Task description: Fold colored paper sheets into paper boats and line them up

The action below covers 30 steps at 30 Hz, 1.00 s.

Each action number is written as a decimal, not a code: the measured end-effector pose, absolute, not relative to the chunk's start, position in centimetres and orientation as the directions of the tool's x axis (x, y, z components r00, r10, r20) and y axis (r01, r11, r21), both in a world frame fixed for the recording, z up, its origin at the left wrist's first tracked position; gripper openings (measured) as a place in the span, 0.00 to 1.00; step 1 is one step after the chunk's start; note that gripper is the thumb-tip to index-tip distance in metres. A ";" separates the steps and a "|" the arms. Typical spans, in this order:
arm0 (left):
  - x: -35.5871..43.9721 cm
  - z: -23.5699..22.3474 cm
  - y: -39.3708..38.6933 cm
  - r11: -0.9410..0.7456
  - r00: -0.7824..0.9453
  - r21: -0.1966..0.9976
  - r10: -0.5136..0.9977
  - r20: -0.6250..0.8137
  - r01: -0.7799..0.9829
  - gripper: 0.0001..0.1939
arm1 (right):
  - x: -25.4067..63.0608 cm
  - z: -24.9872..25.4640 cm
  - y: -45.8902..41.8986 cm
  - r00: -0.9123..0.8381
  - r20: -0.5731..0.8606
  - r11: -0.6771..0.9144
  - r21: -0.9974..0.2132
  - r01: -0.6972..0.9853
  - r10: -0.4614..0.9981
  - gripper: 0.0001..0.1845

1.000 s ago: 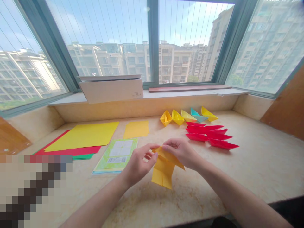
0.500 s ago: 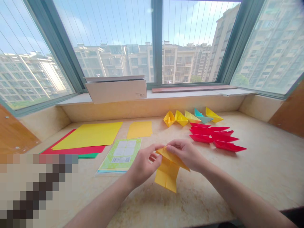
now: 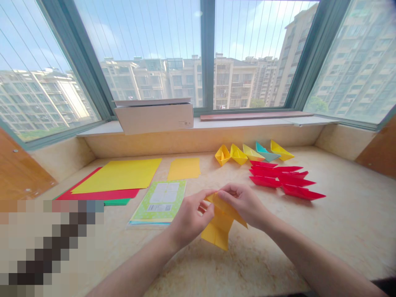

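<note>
A partly folded sheet of orange-yellow paper is held up over the counter between my two hands. My left hand pinches its upper left edge, fingers curled behind it. The thumb and fingers of my right hand grip the top right part, where a folded flap slants down to the right. Creases cross the lower panel, which hangs free. The fingertips behind the paper are hidden. To the right of my right hand lie several red folded paper boats.
Behind them stands a row of yellow and blue paper boats. Left are orange-yellow sheets, a green-patterned packet and large yellow sheets over red and green ones. A white box rests on the sill. The lower left corner is pixelated.
The view has shifted slightly, so the background sits a little further right. Both hands keep hold of the paper; my left fingers and thumb have moved slightly along its edge.
</note>
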<state>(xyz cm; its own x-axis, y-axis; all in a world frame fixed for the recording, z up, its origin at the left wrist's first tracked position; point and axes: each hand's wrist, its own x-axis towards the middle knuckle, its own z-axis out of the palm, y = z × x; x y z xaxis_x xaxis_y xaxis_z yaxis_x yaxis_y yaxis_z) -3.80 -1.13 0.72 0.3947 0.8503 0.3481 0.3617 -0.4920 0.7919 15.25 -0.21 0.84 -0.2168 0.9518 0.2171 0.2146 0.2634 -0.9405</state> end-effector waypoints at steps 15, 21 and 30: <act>-3.9 1.0 -1.1 -0.390 0.394 0.880 0.879 0.269 0.270 0.20 | 15.1 1.2 -0.5 -0.219 0.199 0.239 -0.956 0.173 0.955 0.15; -4.2 0.6 -0.7 -0.523 0.380 0.783 0.836 0.395 0.337 0.21 | 15.2 0.9 -0.5 -0.283 0.206 0.249 -0.960 0.125 0.937 0.13; -4.6 0.2 -0.5 -0.741 0.430 0.535 0.672 0.603 0.406 0.19 | 15.1 1.1 -0.9 -0.299 0.242 0.315 -0.922 0.226 0.923 0.14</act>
<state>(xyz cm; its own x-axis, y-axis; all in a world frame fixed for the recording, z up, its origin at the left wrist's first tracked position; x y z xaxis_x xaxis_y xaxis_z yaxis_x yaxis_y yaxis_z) -4.64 -0.54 0.16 0.4302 0.6716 0.6033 0.4062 -0.7408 0.5350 15.10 -0.85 1.15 -0.2989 0.9230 0.2424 0.2258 0.3152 -0.9217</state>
